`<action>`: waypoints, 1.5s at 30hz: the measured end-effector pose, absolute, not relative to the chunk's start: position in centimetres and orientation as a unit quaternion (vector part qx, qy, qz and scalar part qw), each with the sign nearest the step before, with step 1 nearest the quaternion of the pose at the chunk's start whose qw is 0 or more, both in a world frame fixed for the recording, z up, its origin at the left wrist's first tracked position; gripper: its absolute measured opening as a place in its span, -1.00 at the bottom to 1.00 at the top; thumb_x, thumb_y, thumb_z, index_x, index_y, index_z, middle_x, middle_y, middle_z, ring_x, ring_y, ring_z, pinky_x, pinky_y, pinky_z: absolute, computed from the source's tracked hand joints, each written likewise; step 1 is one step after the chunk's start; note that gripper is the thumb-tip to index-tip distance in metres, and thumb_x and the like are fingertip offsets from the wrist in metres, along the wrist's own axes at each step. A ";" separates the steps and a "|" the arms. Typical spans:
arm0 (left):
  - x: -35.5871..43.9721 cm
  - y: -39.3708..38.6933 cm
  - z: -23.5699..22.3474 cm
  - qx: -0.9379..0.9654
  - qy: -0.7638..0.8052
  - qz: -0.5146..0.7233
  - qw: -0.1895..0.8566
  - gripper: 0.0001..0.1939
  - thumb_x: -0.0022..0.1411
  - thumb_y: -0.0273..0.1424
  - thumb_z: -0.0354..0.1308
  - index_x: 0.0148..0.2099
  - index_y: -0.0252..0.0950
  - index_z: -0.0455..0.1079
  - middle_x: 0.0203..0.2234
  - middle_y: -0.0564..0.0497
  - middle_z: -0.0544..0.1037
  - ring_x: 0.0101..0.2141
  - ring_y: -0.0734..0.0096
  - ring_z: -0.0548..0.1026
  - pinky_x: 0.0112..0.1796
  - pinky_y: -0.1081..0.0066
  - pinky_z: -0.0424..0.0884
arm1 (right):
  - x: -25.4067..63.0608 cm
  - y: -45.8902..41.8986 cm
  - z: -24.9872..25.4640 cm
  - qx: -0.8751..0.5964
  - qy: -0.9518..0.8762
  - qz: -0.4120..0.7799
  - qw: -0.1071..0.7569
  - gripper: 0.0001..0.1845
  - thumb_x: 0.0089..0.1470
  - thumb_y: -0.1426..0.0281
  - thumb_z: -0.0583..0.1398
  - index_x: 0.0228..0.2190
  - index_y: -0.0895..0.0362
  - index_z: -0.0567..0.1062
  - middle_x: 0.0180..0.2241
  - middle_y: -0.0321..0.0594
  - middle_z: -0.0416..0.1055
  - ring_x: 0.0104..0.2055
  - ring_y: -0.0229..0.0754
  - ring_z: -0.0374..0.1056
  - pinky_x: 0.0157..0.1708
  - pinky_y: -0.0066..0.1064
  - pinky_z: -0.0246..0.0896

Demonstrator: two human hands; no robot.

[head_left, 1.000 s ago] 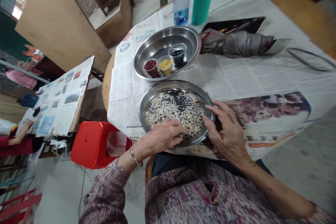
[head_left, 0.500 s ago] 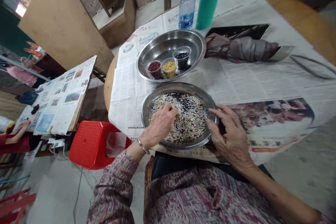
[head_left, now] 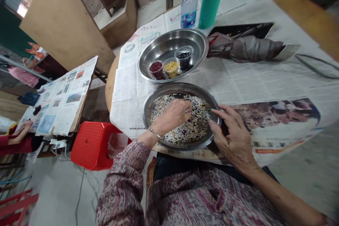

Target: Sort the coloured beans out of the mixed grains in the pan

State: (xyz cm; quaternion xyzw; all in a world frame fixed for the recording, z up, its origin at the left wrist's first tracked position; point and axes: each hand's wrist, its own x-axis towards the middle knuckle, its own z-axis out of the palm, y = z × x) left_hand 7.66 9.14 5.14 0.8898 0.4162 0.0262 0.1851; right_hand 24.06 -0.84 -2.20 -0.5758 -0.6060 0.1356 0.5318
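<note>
Mixed white, black, yellow and dark red grains and beans (head_left: 182,132) are spread in a shallow steel basin (head_left: 148,127) at the table's near edge. My left hand (head_left: 176,113), with a bracelet at its wrist, is over the middle of the mix. Its fingers are curled together, and whatever is in them is hidden. At the basin's right side, my right hand (head_left: 233,136) grips the rim between thumb and fingers. Behind stands a larger steel basin (head_left: 150,51) with clear cups of red beans (head_left: 156,67), yellow beans (head_left: 171,67) and black beans (head_left: 184,56).
Newspaper (head_left: 127,102) covers the round table. At the back are a water bottle (head_left: 189,5) and a green bottle (head_left: 212,1), with a folded umbrella (head_left: 246,47) to their right. A red stool (head_left: 90,144) stands at left, near another person's arm (head_left: 19,134).
My left hand has moved right across the grain mix, from the basin's left part to its middle. My right hand keeps its place on the rim.
</note>
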 end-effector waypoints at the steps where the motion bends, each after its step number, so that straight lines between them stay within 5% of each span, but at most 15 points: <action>1: 7.3 8.6 5.4 0.886 0.419 0.029 0.194 -0.83 0.25 -0.58 0.10 -0.20 -0.29 0.48 -0.31 -0.01 0.58 -0.18 0.30 0.54 -0.01 0.24 0.47 | 24.1 -0.8 -2.2 -0.576 -0.605 0.135 0.532 -0.65 0.26 0.29 0.16 0.06 0.07 0.47 0.16 0.01 0.40 0.20 0.12 0.36 0.18 0.15 0.30; 7: 3.9 3.7 7.0 0.877 0.423 -0.022 0.225 -0.84 0.29 -0.56 0.10 -0.19 -0.27 0.49 -0.24 -0.02 0.59 -0.20 0.33 0.55 -0.11 0.33 0.49 | 24.1 -0.9 -2.2 -0.573 -0.607 0.138 0.533 -0.64 0.27 0.31 0.15 0.07 0.05 0.47 0.18 0.00 0.38 0.21 0.14 0.36 0.19 0.16 0.31; 10: 3.5 2.3 7.2 0.887 0.389 -0.028 0.246 -0.82 0.40 -0.45 0.09 -0.03 -0.22 0.48 -0.17 0.00 0.59 -0.18 0.34 0.56 -0.11 0.35 0.50 | 24.1 -0.9 -2.2 -0.571 -0.611 0.138 0.531 -0.64 0.27 0.32 0.15 0.07 0.05 0.47 0.18 0.02 0.38 0.22 0.16 0.35 0.20 0.16 0.30; 17: 7.0 5.6 5.6 0.920 0.377 0.007 0.110 -0.56 0.30 -0.51 0.17 0.20 -0.13 0.37 0.26 -0.10 0.31 0.19 0.05 0.33 0.11 0.09 0.44 | 24.1 -0.9 -2.2 -0.568 -0.611 0.132 0.536 -0.65 0.26 0.34 0.16 0.07 0.08 0.47 0.19 0.02 0.38 0.22 0.11 0.35 0.19 0.15 0.30; 26: 6.3 9.4 5.5 0.892 0.444 -0.010 0.080 -0.73 0.34 -0.67 -0.09 -0.18 -0.36 0.43 -0.16 -0.12 0.48 -0.09 0.25 0.45 0.04 0.27 0.42 | 24.1 -0.8 -2.2 -0.568 -0.605 0.134 0.541 -0.64 0.25 0.33 0.17 0.06 0.07 0.48 0.17 0.00 0.40 0.21 0.08 0.35 0.21 0.07 0.29; 34: 0.9 3.3 7.3 0.819 0.568 0.012 0.083 -0.89 0.36 -0.51 0.11 -0.10 -0.24 0.36 -0.10 -0.05 0.45 -0.04 0.24 0.42 0.06 0.20 0.43 | 24.1 -0.9 -2.1 -0.568 -0.602 0.142 0.544 -0.62 0.26 0.32 0.16 0.09 0.01 0.48 0.19 -0.04 0.39 0.21 0.14 0.35 0.22 0.15 0.26; 38: 0.8 1.4 7.6 0.802 0.587 -0.016 0.113 -0.63 0.28 -0.32 0.31 0.05 -0.26 0.30 0.00 -0.14 0.39 0.01 0.13 0.41 0.04 0.11 0.46 | 24.1 -0.9 -2.2 -0.566 -0.604 0.145 0.543 -0.62 0.25 0.32 0.16 0.09 0.02 0.48 0.19 -0.04 0.38 0.22 0.15 0.34 0.24 0.15 0.25; 45: 4.0 3.5 4.7 0.831 0.512 0.075 0.204 -0.76 0.32 -0.63 0.05 -0.02 -0.26 0.35 -0.14 -0.03 0.49 -0.08 0.32 0.49 0.06 0.23 0.45 | 24.0 -0.9 -2.2 -0.568 -0.604 0.143 0.541 -0.64 0.26 0.33 0.16 0.07 0.06 0.49 0.18 0.00 0.39 0.22 0.13 0.34 0.22 0.14 0.27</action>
